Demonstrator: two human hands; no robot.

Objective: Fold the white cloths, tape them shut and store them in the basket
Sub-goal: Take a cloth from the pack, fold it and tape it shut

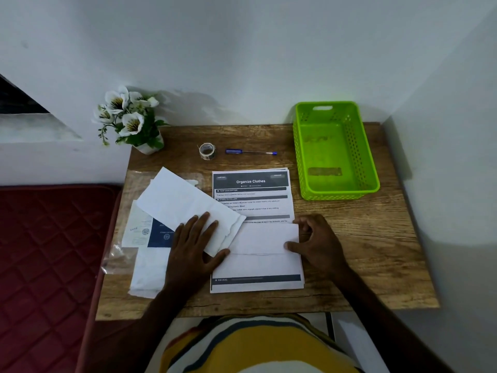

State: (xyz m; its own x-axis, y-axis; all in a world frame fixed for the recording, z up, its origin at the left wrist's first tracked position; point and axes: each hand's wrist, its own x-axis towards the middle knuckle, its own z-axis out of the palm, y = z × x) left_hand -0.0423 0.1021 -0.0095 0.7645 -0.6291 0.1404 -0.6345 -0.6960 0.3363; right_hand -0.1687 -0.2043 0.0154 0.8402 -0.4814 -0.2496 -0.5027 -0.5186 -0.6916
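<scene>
A white cloth (265,239) lies folded into a flat rectangle on the printed sheet (251,195) in front of me. My right hand (316,238) pinches its right edge between thumb and fingers. My left hand (195,244) presses flat, fingers spread, on the lower end of a second, longer folded white cloth (183,201) that slants up to the left. More white cloth (146,275) lies under my left wrist. The tape roll (207,151) stands at the back of the table. The green perforated basket (371,168) sits at the back right with nothing in it.
A blue pen (251,152) lies right of the tape. A pot of white flowers (129,119) stands at the back left corner. A clear plastic sleeve with a blue booklet (158,234) lies at the table's left edge. A red quilted mattress (45,251) adjoins the wooden table (363,251).
</scene>
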